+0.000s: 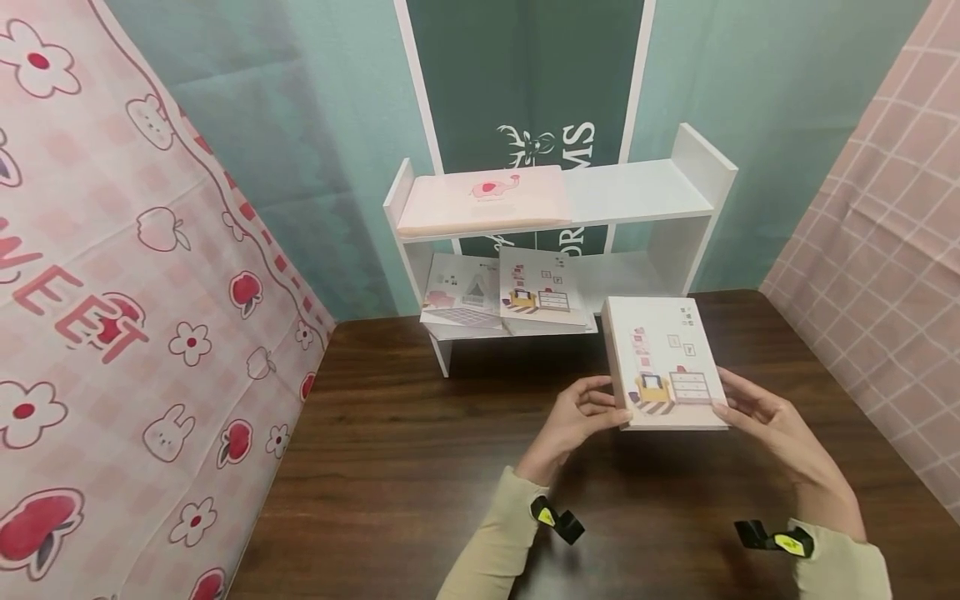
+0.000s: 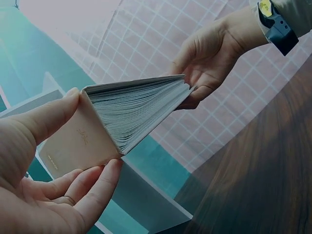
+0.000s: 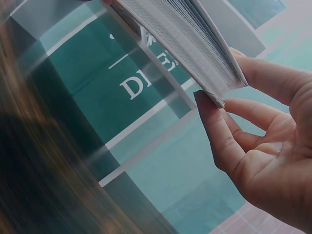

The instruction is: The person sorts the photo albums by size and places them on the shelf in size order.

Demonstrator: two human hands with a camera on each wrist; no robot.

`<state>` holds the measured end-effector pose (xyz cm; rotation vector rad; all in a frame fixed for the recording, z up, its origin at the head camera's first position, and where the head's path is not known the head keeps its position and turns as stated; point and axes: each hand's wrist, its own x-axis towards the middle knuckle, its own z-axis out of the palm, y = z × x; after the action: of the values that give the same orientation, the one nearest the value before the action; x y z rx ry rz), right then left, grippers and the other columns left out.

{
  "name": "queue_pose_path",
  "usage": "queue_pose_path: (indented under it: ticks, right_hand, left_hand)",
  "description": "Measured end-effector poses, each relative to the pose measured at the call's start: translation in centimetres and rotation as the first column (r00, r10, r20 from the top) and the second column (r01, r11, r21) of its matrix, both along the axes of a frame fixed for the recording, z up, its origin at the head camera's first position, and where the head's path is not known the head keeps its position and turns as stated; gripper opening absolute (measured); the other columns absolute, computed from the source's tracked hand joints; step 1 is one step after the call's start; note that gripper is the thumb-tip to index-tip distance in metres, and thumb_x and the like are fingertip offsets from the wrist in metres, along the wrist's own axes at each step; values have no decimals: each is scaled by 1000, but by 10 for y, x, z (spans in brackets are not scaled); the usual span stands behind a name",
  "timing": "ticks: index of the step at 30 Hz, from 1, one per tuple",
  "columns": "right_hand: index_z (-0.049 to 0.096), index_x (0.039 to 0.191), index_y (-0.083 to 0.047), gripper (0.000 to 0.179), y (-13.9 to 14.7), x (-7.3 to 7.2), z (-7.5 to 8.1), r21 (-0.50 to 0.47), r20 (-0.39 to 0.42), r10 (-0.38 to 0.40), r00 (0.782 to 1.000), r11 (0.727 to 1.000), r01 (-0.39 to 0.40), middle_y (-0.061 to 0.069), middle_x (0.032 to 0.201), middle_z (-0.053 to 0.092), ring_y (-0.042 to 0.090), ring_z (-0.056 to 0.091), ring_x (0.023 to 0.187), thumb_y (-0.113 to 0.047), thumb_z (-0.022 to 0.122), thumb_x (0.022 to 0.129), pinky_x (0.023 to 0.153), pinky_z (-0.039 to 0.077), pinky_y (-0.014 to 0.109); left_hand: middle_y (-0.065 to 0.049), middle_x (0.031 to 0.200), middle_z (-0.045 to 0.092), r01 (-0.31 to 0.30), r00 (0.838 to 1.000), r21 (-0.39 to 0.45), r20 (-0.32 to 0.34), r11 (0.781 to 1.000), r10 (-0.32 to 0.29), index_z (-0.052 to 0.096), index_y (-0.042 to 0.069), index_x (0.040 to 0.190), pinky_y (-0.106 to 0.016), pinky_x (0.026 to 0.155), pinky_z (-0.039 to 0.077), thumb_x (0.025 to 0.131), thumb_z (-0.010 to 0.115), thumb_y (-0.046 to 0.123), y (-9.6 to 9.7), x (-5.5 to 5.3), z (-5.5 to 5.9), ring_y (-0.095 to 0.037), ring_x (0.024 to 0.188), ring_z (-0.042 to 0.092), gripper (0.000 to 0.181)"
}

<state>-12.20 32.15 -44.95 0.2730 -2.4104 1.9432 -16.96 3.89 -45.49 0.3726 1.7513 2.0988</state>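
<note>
A thick white photo album (image 1: 663, 350) with a drawing of an armchair and a drawer chest on its cover is held up between both hands, in front of the shelf's right half. My left hand (image 1: 570, 425) pinches it at the spine side, thumb on one cover edge and fingers on the other. The beige spine (image 2: 78, 139) and fanned pages show in the left wrist view. With thumb and fingers my right hand (image 1: 780, 433) grips the opposite, page-side edge; in the right wrist view the fingertips (image 3: 209, 105) lie right at the cover's corner.
A white two-tier shelf (image 1: 637, 187) stands at the back of the dark wooden table (image 1: 375, 467). On its top tier lies a pink elephant album (image 1: 487, 196). Two similar albums, one grey-tent (image 1: 461, 287) and one armchair design (image 1: 542, 287), lean on the lower tier. Printed cloths hang around.
</note>
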Motion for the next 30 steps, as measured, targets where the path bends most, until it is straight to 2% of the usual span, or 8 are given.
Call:
queue_pose_path:
  ticks: [7,11,16,23,30]
  right_hand:
    - [39,140,-2,53,-5,-4,3,83,-10,-45,999,995,45,-20,112,58,-2,58,90,1,56,89,70,48,15]
    - [40,139,-1,52,-7,-7,5,97,-15,-53,998,994,55,-20,110,58,-1,58,87,0,57,90,70,48,15]
    - [42,137,0,50,-9,-7,7,80,-12,-74,997,994,74,-20,109,59,-1,58,87,0,57,90,70,47,14]
    - [42,136,2,47,-9,-6,10,-67,15,-64,998,996,65,-15,111,62,0,60,90,1,54,91,74,46,12]
    - [43,135,3,46,-8,-6,12,-52,-5,-61,998,997,61,-15,108,64,-1,62,86,1,54,91,73,46,13]
  left_hand:
    - [-9,99,63,-11,1000,-10,-22,1000,10,54,9,124,-23,72,52,79,71,5,-4,-1,2,-14,85,62,48]
    - [-6,98,62,-21,999,-4,-25,1000,21,54,10,123,-23,73,52,80,71,7,-5,-3,4,-10,82,62,47]
    - [-1,95,62,-31,999,5,-16,999,32,55,10,123,-24,74,52,80,71,9,-4,-5,5,-8,81,62,46]
    - [-3,94,61,-19,999,69,31,997,17,53,5,124,-31,76,54,82,69,6,-2,-5,8,-9,80,61,45]
    - [-8,96,60,-25,999,82,29,996,23,52,4,126,-34,78,54,82,68,4,-2,-3,11,-9,79,62,46]
